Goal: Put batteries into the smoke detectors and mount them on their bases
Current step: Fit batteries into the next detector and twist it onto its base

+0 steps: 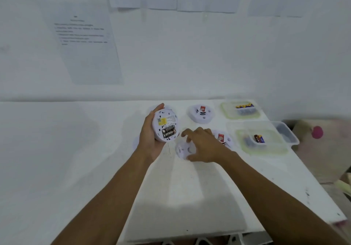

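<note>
Left hand (150, 137) grips round white plastic smoke detector (164, 118), two black batteries (168, 131) fitted. Right hand (204, 146) curves over round white base (181, 149) on bench (190, 191); grip indeterminate.

The two black batteries (168, 131) sitting in the back of the smoke detector (164, 117) that the left hand (150, 140) is holding are showing the brand EVEREADY in pale letters. The yellow label (162, 120) above them, the red stickers (202, 108) on the other detectors and the printed sheets (85, 41) on the wall are carrying print too blurred to read.
</note>
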{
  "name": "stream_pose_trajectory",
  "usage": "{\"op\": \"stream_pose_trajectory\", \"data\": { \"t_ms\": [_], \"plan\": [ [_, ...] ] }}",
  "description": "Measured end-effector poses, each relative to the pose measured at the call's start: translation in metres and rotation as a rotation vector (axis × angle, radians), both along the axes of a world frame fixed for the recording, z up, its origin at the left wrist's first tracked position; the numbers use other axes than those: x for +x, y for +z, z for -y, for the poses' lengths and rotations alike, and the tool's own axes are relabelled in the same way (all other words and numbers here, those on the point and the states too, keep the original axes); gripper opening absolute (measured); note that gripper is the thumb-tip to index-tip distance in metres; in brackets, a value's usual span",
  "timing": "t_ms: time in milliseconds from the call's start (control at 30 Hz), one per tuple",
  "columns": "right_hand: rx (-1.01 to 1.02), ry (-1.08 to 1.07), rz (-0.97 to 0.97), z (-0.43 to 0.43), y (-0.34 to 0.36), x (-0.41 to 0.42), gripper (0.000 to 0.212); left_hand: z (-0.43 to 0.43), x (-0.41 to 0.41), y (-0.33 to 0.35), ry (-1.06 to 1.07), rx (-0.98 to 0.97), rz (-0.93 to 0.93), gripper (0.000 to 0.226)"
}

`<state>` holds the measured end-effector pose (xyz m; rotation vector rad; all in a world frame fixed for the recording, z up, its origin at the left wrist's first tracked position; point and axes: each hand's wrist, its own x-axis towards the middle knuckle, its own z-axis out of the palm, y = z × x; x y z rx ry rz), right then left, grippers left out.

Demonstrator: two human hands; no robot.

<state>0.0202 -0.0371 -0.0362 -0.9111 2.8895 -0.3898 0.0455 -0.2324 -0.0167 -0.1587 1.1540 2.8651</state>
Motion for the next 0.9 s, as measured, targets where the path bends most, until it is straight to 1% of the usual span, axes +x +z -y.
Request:
{"op": "stream_pose_trajectory", "data": {
  "t_ms": [33, 67, 100, 167, 200, 233, 267, 300, 333, 367, 433, 467, 533, 600, 633, 700, 733, 767, 800, 833, 900],
  "plan": [
    [-0.078, -0.034, 0.024, 0.001, 0.002, 0.003, 0.070, 0.002, 0.000, -0.001, 0.004, 0.004, -0.001, 0.057],
    [-0.217, -0.102, 0.078, 0.001, 0.006, 0.007, 0.066, 0.004, -0.001, -0.001, 0.014, 0.010, -0.004, 0.054],
    [-0.426, -0.195, 0.160, 0.001, 0.010, 0.010, 0.057, 0.007, -0.002, -0.002, 0.030, 0.017, -0.003, 0.051],
    [-0.964, -0.393, 0.425, -0.003, 0.018, 0.012, 0.032, 0.009, -0.005, -0.002, 0.052, 0.037, -0.002, 0.052],
    [-1.224, -0.459, 0.599, -0.005, 0.022, 0.013, 0.026, 0.008, -0.005, -0.002, 0.056, 0.046, -0.006, 0.055],
    [-1.426, -0.488, 0.750, -0.008, 0.024, 0.012, 0.027, 0.005, -0.005, -0.001, 0.052, 0.052, -0.011, 0.057],
    [-1.542, -0.504, 0.827, -0.010, 0.028, 0.013, 0.028, 0.001, -0.004, 0.000, 0.036, 0.062, -0.020, 0.057],
    [-1.581, -0.512, 0.818, -0.012, 0.031, 0.014, 0.025, -0.004, -0.004, 0.000, 0.028, 0.063, -0.021, 0.056],
    [-1.561, -0.505, 0.756, -0.013, 0.036, 0.015, 0.022, -0.009, -0.004, -0.001, 0.018, 0.060, -0.017, 0.054],
    [-1.492, -0.491, 0.655, -0.014, 0.039, 0.015, 0.021, -0.016, -0.004, -0.002, 0.013, 0.057, -0.011, 0.051],
    [-1.295, -0.465, 0.430, -0.014, 0.048, 0.015, 0.022, -0.030, -0.003, -0.002, 0.006, 0.071, 0.015, 0.044],
    [-1.224, -0.445, 0.346, -0.014, 0.050, 0.014, 0.022, -0.037, -0.003, -0.001, -0.004, 0.086, 0.039, 0.042],
    [-1.158, -0.376, 0.255, -0.008, 0.053, 0.015, 0.024, -0.050, -0.003, 0.003, -0.037, 0.086, 0.095, 0.048],
    [-1.085, -0.355, 0.164, 0.001, 0.051, 0.016, 0.032, -0.063, 0.000, 0.012, -0.086, 0.075, 0.096, 0.053],
    [-1.048, -0.375, 0.109, 0.004, 0.049, 0.016, 0.039, -0.068, 0.002, 0.017, -0.117, 0.066, 0.079, 0.050],
    [-0.953, -0.446, -0.086, 0.006, 0.045, 0.015, 0.047, -0.076, 0.007, 0.023, -0.131, 0.056, 0.050, 0.032],
    [-0.885, -0.442, -0.204, 0.006, 0.043, 0.015, 0.043, -0.078, 0.009, 0.025, -0.118, 0.055, 0.021, 0.030],
    [-0.825, -0.406, -0.281, 0.006, 0.041, 0.015, 0.037, -0.080, 0.010, 0.025, -0.112, 0.063, 0.012, 0.031],
    [-0.775, -0.357, -0.299, 0.006, 0.040, 0.017, 0.032, -0.080, 0.010, 0.026, -0.108, 0.063, 0.022, 0.034],
    [-0.724, -0.314, -0.282, 0.006, 0.039, 0.019, 0.033, -0.080, 0.010, 0.025, -0.092, 0.062, 0.037, 0.038],
    [-0.639, -0.268, -0.240, 0.006, 0.036, 0.022, 0.044, -0.079, 0.007, 0.023, -0.065, 0.070, 0.051, 0.046]
  ]
}}
